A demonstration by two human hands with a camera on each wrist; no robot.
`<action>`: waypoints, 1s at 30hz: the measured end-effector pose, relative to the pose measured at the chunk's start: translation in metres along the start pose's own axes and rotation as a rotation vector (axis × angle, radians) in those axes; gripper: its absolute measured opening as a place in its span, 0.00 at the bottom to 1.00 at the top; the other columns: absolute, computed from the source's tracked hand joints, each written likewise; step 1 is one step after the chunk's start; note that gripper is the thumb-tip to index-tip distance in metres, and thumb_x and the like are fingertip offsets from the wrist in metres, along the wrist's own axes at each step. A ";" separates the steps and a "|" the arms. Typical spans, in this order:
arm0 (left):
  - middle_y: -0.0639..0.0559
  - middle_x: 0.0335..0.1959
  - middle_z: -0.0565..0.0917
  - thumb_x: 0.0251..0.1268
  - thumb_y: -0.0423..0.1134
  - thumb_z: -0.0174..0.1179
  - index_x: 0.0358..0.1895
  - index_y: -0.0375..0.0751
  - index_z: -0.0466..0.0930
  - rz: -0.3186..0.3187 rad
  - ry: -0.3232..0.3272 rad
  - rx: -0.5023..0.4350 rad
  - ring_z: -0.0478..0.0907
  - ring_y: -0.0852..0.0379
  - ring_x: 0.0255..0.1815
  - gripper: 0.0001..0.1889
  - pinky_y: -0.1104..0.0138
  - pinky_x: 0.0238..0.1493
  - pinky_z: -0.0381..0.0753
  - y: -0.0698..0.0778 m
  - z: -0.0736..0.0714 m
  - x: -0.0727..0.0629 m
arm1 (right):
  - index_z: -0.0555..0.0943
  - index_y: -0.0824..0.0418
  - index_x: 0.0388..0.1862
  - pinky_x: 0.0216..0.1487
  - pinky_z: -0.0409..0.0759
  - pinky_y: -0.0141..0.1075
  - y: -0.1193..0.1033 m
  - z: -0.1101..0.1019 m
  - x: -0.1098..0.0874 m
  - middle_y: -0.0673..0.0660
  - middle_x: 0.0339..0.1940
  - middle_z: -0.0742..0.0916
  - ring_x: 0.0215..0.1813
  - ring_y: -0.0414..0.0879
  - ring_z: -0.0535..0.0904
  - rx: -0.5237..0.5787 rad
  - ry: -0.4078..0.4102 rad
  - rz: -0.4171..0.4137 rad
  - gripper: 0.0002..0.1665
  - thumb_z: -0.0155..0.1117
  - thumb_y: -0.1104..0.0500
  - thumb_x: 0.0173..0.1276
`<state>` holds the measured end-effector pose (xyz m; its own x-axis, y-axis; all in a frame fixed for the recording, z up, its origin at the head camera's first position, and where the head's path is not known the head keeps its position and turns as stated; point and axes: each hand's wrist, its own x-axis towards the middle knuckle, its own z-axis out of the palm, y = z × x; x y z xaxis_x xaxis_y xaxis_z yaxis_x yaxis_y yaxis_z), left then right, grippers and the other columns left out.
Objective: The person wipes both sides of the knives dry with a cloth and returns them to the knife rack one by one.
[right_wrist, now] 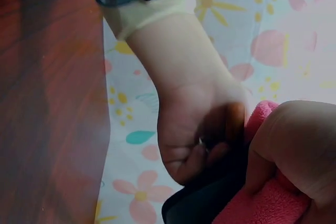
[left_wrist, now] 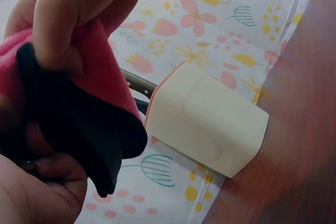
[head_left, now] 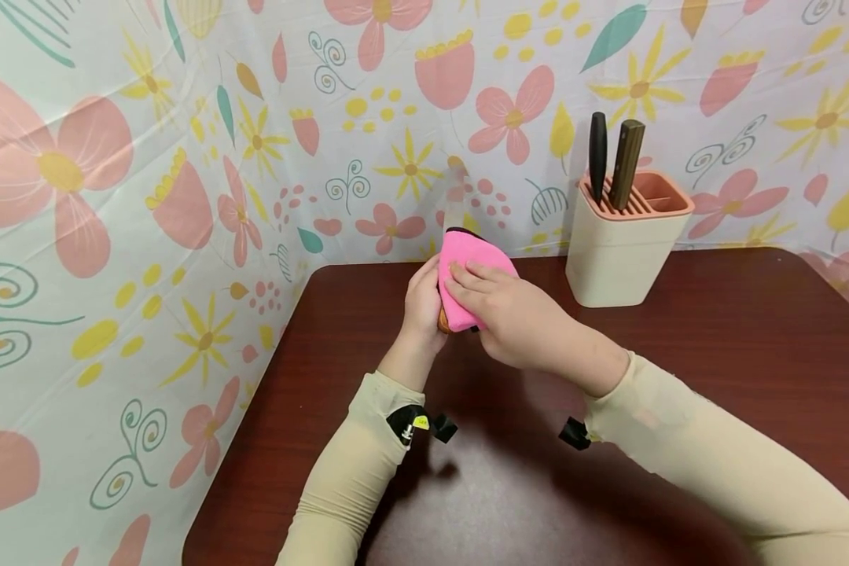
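Note:
Above the table, my left hand (head_left: 422, 303) grips a brown wooden handle (right_wrist: 235, 121). A pale blade (head_left: 455, 200) sticks up beyond it, so it looks like a knife. My right hand (head_left: 512, 310) holds a bright pink cloth (head_left: 460, 263) with a black underside (left_wrist: 84, 119) against the knife. In the left wrist view, the right thumb is bent over the cloth's edge. The cloth hides much of the knife, and the black side faces the left fingers (right_wrist: 197, 161).
A cream knife block (head_left: 619, 259) with a pink slotted top stands at the back right of the dark wooden table (head_left: 736, 338). Two knife handles (head_left: 626, 165) rise from its slots. Floral fabric (head_left: 368, 118) hangs behind and along the left side.

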<state>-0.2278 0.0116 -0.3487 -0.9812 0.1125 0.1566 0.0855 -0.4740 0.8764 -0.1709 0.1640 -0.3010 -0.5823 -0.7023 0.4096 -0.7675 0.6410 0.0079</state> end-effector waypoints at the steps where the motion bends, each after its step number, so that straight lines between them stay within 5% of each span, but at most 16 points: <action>1: 0.51 0.53 0.82 0.83 0.41 0.40 0.70 0.35 0.74 0.003 0.002 -0.007 0.80 0.62 0.52 0.23 0.72 0.54 0.82 0.000 0.000 0.000 | 0.75 0.69 0.70 0.79 0.67 0.52 -0.002 0.000 -0.001 0.66 0.72 0.78 0.77 0.61 0.71 -0.009 0.006 -0.010 0.36 0.61 0.70 0.59; 11: 0.56 0.36 0.84 0.82 0.41 0.46 0.59 0.35 0.81 0.014 0.014 -0.014 0.81 0.63 0.40 0.18 0.73 0.44 0.83 0.000 -0.001 0.000 | 0.76 0.67 0.70 0.79 0.68 0.51 -0.015 -0.001 -0.013 0.64 0.71 0.80 0.75 0.59 0.74 -0.044 0.011 -0.048 0.36 0.65 0.69 0.58; 20: 0.45 0.65 0.79 0.83 0.42 0.44 0.71 0.36 0.73 -0.045 0.112 0.094 0.76 0.59 0.62 0.23 0.67 0.62 0.79 0.003 -0.003 -0.002 | 0.78 0.67 0.68 0.76 0.72 0.50 -0.028 -0.002 -0.026 0.62 0.69 0.83 0.72 0.57 0.79 -0.054 0.036 -0.093 0.36 0.65 0.70 0.56; 27: 0.52 0.44 0.84 0.82 0.39 0.41 0.62 0.25 0.78 -0.006 0.099 0.083 0.81 0.64 0.46 0.23 0.73 0.48 0.82 0.004 -0.001 -0.001 | 0.81 0.65 0.65 0.74 0.74 0.49 -0.030 -0.001 -0.038 0.60 0.67 0.84 0.71 0.55 0.80 -0.017 0.096 -0.152 0.34 0.67 0.69 0.55; 30: 0.54 0.45 0.85 0.82 0.39 0.41 0.62 0.24 0.78 0.006 0.093 0.088 0.80 0.65 0.49 0.23 0.74 0.49 0.80 0.004 -0.001 0.000 | 0.82 0.64 0.65 0.73 0.75 0.50 -0.027 0.000 -0.044 0.58 0.67 0.84 0.71 0.55 0.80 0.041 0.128 -0.171 0.35 0.66 0.71 0.53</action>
<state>-0.2273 0.0087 -0.3460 -0.9921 0.0265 0.1228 0.1024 -0.3954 0.9128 -0.1249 0.1778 -0.3195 -0.4063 -0.7529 0.5178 -0.8637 0.5014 0.0513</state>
